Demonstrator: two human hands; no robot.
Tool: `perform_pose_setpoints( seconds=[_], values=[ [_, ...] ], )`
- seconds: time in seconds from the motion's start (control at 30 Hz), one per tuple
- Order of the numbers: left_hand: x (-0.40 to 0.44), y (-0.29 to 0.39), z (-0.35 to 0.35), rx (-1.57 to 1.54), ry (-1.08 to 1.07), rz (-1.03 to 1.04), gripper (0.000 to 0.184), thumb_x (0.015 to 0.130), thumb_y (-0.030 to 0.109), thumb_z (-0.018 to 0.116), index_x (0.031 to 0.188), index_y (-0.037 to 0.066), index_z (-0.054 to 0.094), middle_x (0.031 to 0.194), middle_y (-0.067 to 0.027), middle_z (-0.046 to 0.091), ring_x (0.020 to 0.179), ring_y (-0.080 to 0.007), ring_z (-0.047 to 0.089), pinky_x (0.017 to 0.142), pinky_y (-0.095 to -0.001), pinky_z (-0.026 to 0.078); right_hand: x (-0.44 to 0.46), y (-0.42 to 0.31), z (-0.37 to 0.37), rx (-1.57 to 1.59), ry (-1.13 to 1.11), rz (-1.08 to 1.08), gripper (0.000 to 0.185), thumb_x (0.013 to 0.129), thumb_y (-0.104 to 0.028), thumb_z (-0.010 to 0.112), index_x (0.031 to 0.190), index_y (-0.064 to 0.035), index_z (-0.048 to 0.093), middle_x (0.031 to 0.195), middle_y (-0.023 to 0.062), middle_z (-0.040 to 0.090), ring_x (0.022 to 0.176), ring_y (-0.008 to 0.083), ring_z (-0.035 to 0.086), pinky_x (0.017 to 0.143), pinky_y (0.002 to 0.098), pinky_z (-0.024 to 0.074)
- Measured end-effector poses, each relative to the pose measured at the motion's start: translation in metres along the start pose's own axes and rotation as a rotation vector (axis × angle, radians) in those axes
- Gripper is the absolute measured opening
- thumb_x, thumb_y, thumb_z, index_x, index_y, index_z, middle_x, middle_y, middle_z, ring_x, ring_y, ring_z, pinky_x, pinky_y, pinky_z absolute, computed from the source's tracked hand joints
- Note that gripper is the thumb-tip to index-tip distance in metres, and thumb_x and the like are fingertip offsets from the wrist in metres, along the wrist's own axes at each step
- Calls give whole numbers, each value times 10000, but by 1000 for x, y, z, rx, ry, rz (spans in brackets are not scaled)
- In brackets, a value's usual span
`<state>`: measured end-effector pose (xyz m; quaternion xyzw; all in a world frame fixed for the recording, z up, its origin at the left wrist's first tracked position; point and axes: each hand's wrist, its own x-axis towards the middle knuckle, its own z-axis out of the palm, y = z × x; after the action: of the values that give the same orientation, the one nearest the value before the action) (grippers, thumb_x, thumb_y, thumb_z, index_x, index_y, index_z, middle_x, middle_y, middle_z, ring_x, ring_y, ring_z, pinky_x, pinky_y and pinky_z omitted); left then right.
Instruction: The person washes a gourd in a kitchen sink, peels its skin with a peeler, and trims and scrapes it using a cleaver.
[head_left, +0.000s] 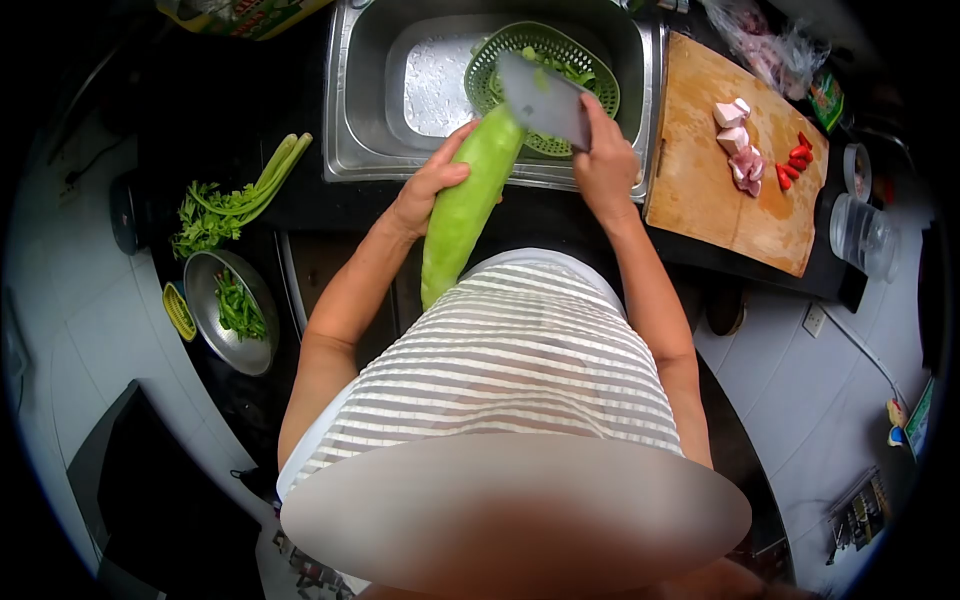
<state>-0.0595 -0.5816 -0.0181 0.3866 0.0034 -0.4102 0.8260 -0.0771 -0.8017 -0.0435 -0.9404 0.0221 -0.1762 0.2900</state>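
Note:
My left hand [437,180] is wrapped round a long pale-green gourd [465,205], which slants from the sink's front edge down toward my striped top. In my right hand [607,155] is a cleaver [548,100] with a broad grey blade. The blade lies at the gourd's upper end; whether its edge cuts into the skin I cannot tell. Behind the blade, a green colander [603,85] sits in the sink [337,110] with green pieces [575,72] inside. The cleaver's handle is mostly hidden by my fingers.
On the right, a wooden cutting board [700,215] carries pale meat chunks [735,130] and red pepper pieces [795,162]. Clear plastic containers [862,235] stand beyond it. To the left are celery stalks [265,185] and a metal bowl [205,290] holding cut greens [238,308].

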Motion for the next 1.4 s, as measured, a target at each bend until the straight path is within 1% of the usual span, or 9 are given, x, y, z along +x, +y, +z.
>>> perform_pose_setpoints(
  seconds=[0.17,0.27,0.47,0.87,1.0,1.17,1.3,1.37,1.4],
  values=[
    [7,-5,-22,-518,-192,-93,595,780,293,476,1282,26,303,1178,-178,449,929,-306,534,675,-363,521,-4,-13,-10,186,51,-67,543,565,50,495,1089,-89,525,774,107,576,643,276,560,577,351,448],
    [13,-15,-32,-499,-175,-69,584,781,310,475,1268,28,317,1152,-178,462,901,-304,543,660,-366,523,-6,-54,-30,115,-131,-203,611,501,67,516,1091,-91,537,708,103,543,587,261,523,518,340,411],
    [17,-8,-12,-540,-193,43,557,785,359,470,1225,34,360,1073,-178,501,816,-299,571,613,-373,526,-1,-63,-15,179,-78,-312,641,473,44,545,1103,-76,524,627,65,455,534,232,455,490,323,336],
    [11,-28,-29,-473,-124,-1,603,746,473,497,1137,18,439,954,-180,536,627,-267,575,510,-344,497,0,-45,-1,96,-103,-227,607,553,52,544,1143,-75,489,741,93,546,646,245,544,571,331,413],
    [5,-25,-29,-415,-303,-113,664,684,466,576,1142,8,428,943,-174,503,725,-267,546,590,-349,485,4,-13,6,134,-122,38,533,633,41,526,1147,-95,487,950,136,588,788,286,586,650,341,469],
    [4,-30,-35,-373,-174,-26,634,707,394,546,1208,40,386,1040,-170,517,840,-299,562,680,-394,500,-5,-50,-30,120,-137,-295,626,478,50,525,1087,-95,551,608,69,468,512,227,477,477,315,372],
    [13,-17,-14,-480,173,-136,618,716,359,526,1218,30,378,1080,-166,512,905,-303,549,757,-397,483,-6,-58,-34,154,-149,-303,636,476,48,522,1094,-98,546,618,72,476,518,233,477,479,321,372],
    [4,-22,-23,-295,120,-58,599,742,340,495,1221,2,373,1076,-178,512,931,-302,536,814,-386,453,-4,-45,-27,61,-141,-239,615,508,54,508,1104,-97,536,702,86,544,568,250,518,507,325,403],
    [5,-27,-35,-284,-164,-25,592,763,352,480,1213,-19,376,1075,-194,507,919,-307,536,812,-389,443,-4,-27,-14,79,-95,-215,538,579,15,529,1103,-104,522,672,94,532,564,240,534,511,354,421]
  ],
)
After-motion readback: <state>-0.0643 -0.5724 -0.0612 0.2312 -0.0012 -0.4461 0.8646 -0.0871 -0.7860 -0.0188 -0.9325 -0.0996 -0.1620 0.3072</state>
